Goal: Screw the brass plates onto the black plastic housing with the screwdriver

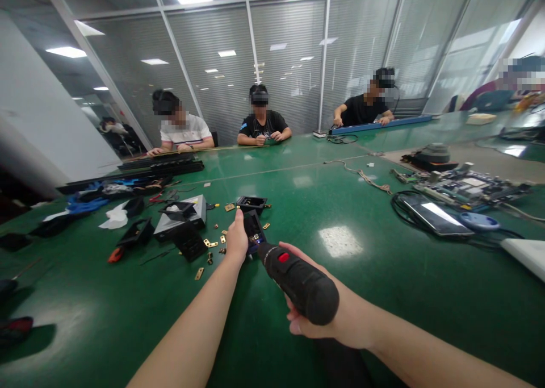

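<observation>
Glossy green worktop (298,206), broad, reflecting ceiling lights, carrying everything noted below.

Three seated co-workers along the far edge, well beyond both hands, each with hands on the worktop.

Circuit boards and a dark flat tablet (434,215) with black cable, well off to the right of the right hand.

Long black strips (140,172) far left, beyond the left hand; blue and white cloth scraps (113,217) near them.

Grey flat box (179,222) just left of the left hand, with black plastic frames on and beside it.

Black cylindrical powered screwdriver with red switch (298,280), slanted, tip directed down and away toward the small black housing. Right hand (323,314) wrapped around the rear of its body; fingers (298,251) closed around the grip, thumb side hidden behind the tool.

Small black rectangular plastic housing (254,229) standing on the worktop directly at the screwdriver tip, between the two hands. Left hand (237,240) against its left side, thumb raised along the edge; fingers clasped on the housing, grip partly hidden by the back of the hand.

Second black housing (251,203) just beyond the held one, apart from it.

Small brass plates (209,243) scattered left of the left hand and around the housings, lying flat, separate from one another.

Orange-handled tool (114,255) further left, lying on the worktop.
</observation>
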`<state>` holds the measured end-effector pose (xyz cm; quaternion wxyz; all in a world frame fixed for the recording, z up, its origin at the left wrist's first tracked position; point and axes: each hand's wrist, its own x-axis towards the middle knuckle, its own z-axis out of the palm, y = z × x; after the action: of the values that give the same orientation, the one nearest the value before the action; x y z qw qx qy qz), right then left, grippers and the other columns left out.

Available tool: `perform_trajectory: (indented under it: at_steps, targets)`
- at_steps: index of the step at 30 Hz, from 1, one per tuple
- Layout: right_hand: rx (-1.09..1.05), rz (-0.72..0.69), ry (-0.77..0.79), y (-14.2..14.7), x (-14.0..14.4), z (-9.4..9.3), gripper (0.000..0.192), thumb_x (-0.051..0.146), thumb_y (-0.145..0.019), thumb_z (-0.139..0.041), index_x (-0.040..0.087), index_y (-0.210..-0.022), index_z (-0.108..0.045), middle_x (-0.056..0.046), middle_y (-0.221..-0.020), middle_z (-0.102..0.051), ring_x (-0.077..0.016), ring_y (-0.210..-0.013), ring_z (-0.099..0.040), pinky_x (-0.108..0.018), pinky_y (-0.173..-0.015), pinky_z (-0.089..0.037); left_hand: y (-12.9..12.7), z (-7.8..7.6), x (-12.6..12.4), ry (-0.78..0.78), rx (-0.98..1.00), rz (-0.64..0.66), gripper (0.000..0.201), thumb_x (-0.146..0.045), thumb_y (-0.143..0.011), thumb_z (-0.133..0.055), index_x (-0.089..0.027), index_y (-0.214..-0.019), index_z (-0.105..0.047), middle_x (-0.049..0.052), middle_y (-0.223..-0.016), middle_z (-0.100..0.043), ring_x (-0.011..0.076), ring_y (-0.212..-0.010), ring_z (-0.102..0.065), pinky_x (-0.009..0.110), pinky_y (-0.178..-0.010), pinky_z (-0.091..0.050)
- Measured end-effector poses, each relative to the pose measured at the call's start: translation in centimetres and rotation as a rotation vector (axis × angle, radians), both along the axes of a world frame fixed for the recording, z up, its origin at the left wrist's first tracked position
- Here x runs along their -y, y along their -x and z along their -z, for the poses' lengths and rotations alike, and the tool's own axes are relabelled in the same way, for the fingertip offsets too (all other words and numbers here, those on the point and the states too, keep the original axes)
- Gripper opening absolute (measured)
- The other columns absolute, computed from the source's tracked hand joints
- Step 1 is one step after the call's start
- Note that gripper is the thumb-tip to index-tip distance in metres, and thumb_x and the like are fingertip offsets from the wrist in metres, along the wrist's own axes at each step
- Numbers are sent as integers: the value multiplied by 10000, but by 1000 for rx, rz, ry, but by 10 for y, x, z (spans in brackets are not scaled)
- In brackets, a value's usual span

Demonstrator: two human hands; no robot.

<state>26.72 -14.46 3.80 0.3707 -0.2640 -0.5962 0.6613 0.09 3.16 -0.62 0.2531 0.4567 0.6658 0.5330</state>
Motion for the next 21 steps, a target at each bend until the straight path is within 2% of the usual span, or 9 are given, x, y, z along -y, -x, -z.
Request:
perform_trajectory:
  at_steps: [6, 10, 13, 16, 21]
  targets:
    - [31, -29, -1, -4, 4, 0, 1491, 267, -769, -1112, 352, -1990, -262, -44, -1182, -739, -253, -956, -727, -528, -990, -666, -1, 2, 3, 9, 17, 15, 1086, -1247, -804, -364, -248, -797, -791, 210, -974, -866, 437, -1044, -806, 540, -984, -612]
    - [59, -16, -3, -7, 9, -7, 1474, 279, -795, -1094, 351, -1996, -242, -44, -1168, -729, -246, -923, -715, -525, -978, -667, -5, -1, 7, 3, 36, 51, 1097, -1276, -766, -363, -253, -771, -759, 179, -912, -834, 391, -973, -781, 496, -936, -607]
    - [62, -12, -19, -7, 11, -7, 1461, 306, -804, -1102, 350, -1995, -257, -64, -1205, -729, -266, -981, -723, -539, -1012, -662, -6, -1, 7, 13, 67, 53, 1112, -1298, -736, -360, -252, -766, -739, 162, -887, -814, 354, -898, -746, 472, -868, -591]
    - [43, -18, -2, -7, 10, -4, 1464, 297, -807, -1098, 358, -1995, -245, -64, -1222, -724, -258, -972, -721, -533, -1002, -656, -6, 1, 6, 19, 97, 62, 1116, -1293, -743, -379, -243, -785, -753, 166, -888, -819, 353, -887, -752, 471, -842, -591]
    - [18, -88, 85, -11, 6, 1, 1542, 253, -808, -1107, 354, -2005, -141, -6, -1085, -718, -253, -934, -747, -491, -948, -659, -3, 6, 2, 6, 115, 88, 1101, -1248, -804, -427, -222, -838, -826, 189, -936, -859, 389, -960, -806, 487, -892, -614]
